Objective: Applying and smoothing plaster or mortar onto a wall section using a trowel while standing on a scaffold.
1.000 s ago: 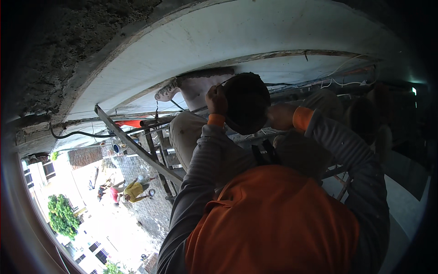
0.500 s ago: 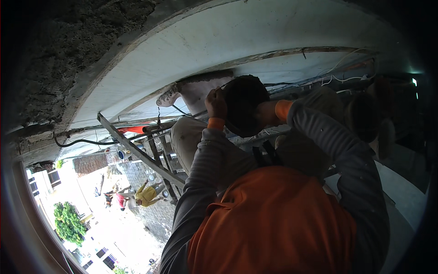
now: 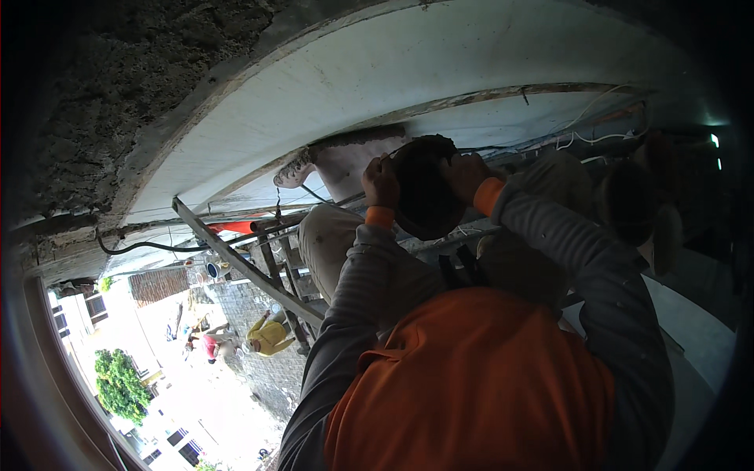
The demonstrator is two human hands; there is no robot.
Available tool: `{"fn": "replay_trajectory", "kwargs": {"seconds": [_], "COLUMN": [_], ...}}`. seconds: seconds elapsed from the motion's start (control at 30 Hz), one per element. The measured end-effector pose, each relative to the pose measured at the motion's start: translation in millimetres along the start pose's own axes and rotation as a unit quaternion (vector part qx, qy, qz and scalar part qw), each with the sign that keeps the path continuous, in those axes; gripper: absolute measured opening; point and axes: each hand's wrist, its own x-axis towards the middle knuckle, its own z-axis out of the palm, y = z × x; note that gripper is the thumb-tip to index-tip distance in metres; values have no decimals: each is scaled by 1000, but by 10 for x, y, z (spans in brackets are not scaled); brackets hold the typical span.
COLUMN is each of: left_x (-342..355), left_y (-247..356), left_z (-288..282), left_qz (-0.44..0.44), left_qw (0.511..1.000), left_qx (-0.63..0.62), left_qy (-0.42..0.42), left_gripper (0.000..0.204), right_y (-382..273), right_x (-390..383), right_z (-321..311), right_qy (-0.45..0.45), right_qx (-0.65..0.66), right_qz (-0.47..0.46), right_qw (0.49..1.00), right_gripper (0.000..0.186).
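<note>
A dark round bucket (image 3: 424, 208) is held over my bent legs (image 3: 330, 251), its interior too dark to make out. My left hand (image 3: 381, 184) is closed on the bucket's left rim. My right hand (image 3: 467, 174) is at the upper right of the bucket, partly over its opening, with curled fingers; what they hold, if anything, is hidden in shadow. Both forearms have grey sleeves with orange cuffs. Just beyond the bucket is a pale pink piece with a rough dark edge (image 3: 342, 165).
Scaffold bars (image 3: 236, 259), a black cable (image 3: 149, 250) and white wires (image 3: 589, 137) run around me. A curved white surface (image 3: 353, 78) borders rough concrete (image 3: 126, 78). Far below at left are people in yellow (image 3: 267, 336) and pink (image 3: 210, 348), and a tree (image 3: 118, 381).
My right hand came left into the bucket and now sits higher, near its upper right. The bucket and my left hand have shifted slightly right. The people below have moved a little.
</note>
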Motion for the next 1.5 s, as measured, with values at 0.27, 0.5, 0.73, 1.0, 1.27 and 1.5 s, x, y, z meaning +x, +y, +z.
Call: {"fn": "replay_trajectory", "kwargs": {"seconds": [0.27, 0.5, 0.73, 1.0, 1.27, 1.5], "left_x": [6, -83, -163, -150, -112, -92], "left_y": [64, 195, 187, 180, 41, 67], "left_z": [7, 140, 182, 79, 56, 38], "left_qz": [-160, -137, -108, -106, -46, 38], "left_qw": [984, 990, 991, 990, 998, 998], "left_qx": [-76, -16, -35, -86, -35, 54], "left_qy": [-16, -21, -66, -16, -7, 10], "left_gripper": [33, 29, 26, 25, 23, 23], "right_y": [29, 110, 167, 439, 489, 356], "right_x": [-301, 129, 52, 194, 68, -127], "right_z": [-17, 199, 390, 106, 179, 656], "right_qy": [28, -18, -128, -244, -265, -230], "right_qx": [-4, -140, -75, -108, 40, 170], "right_qz": [-57, 34, 36, -148, -148, -139], "right_qw": [998, 989, 988, 952, 952, 948], "right_gripper": [19, 16, 13, 16, 23, 27]}}
